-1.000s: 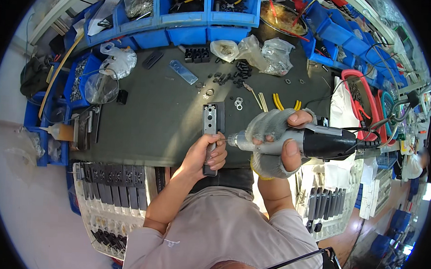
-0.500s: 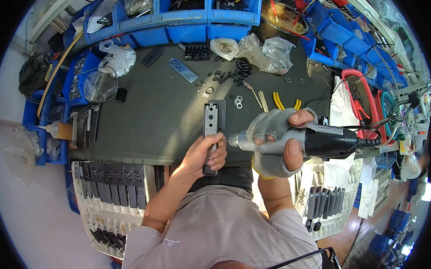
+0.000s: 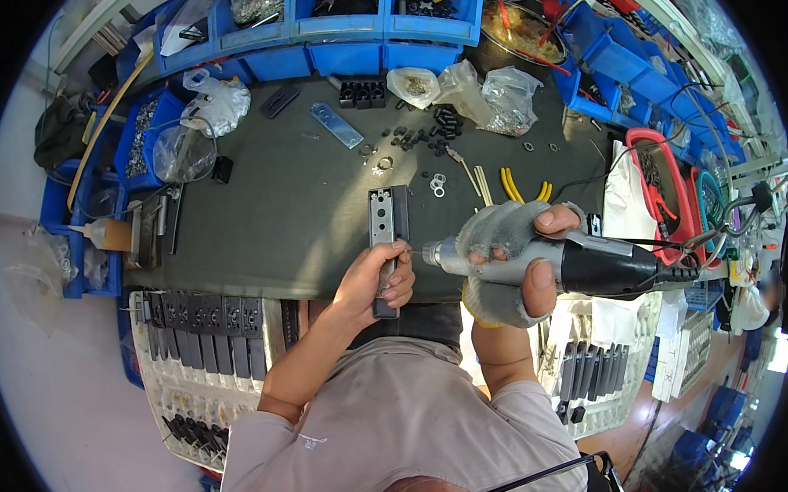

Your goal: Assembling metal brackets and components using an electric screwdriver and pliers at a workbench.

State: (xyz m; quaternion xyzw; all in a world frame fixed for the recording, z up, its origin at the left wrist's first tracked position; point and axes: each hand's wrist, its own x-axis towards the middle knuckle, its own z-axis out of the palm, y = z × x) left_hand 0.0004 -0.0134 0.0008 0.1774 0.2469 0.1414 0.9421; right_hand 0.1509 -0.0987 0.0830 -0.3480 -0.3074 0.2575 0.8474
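Note:
My left hand (image 3: 380, 282) is closed around the lower half of a long, dark rectangular housing (image 3: 382, 212), its upper end resting over the bench mat. A silver plate with several holes and screws shows on that housing's face. In a grey, fingertip-free glove, my right hand (image 3: 518, 260) grips a grey and black electric screwdriver (image 3: 591, 262) held level. Its thin bit points left, at the fingertips of my left hand. Whether the bit touches the housing or a screw is hidden by those fingers.
Small black parts (image 3: 446, 125), metal washers (image 3: 438, 186) and yellow-handled pliers (image 3: 513, 184) lie on the dark mat (image 3: 263, 214). Blue bins (image 3: 334, 13) line the back. Trays of dark housings (image 3: 202, 317) stand at the near left and near right (image 3: 593, 369). A red basket (image 3: 647, 182) sits at right.
The housing's upper end has tipped slightly left in my left hand. My right hand and the screwdriver have shifted a little to the right. Both grips are unchanged.

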